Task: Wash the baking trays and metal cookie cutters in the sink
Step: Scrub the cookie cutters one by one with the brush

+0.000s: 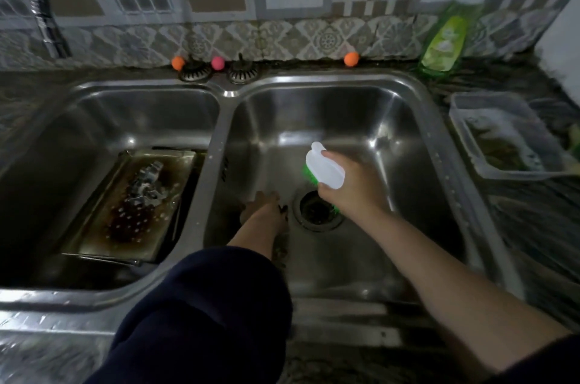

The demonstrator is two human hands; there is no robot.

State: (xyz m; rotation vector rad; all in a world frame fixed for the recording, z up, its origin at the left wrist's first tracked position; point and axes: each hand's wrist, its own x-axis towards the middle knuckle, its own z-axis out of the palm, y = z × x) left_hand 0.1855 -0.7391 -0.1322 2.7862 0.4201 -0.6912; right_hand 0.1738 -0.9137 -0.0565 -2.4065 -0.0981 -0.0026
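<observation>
Your left hand (263, 211) reaches low in the right steel basin (408, 120), grip unclear; right fingers (337, 161) clasp the white-backed green scrubbing brush (324, 168). Next, fetch the burnt baking tray (131, 211) with metal cookie cutters (147, 179), left basin.

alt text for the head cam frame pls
A person's right hand holds a white-handled green scrub brush over the right sink basin; the left hand reaches down beside the drain. A stained baking tray with cookie cutters sits in the left basin.
</observation>
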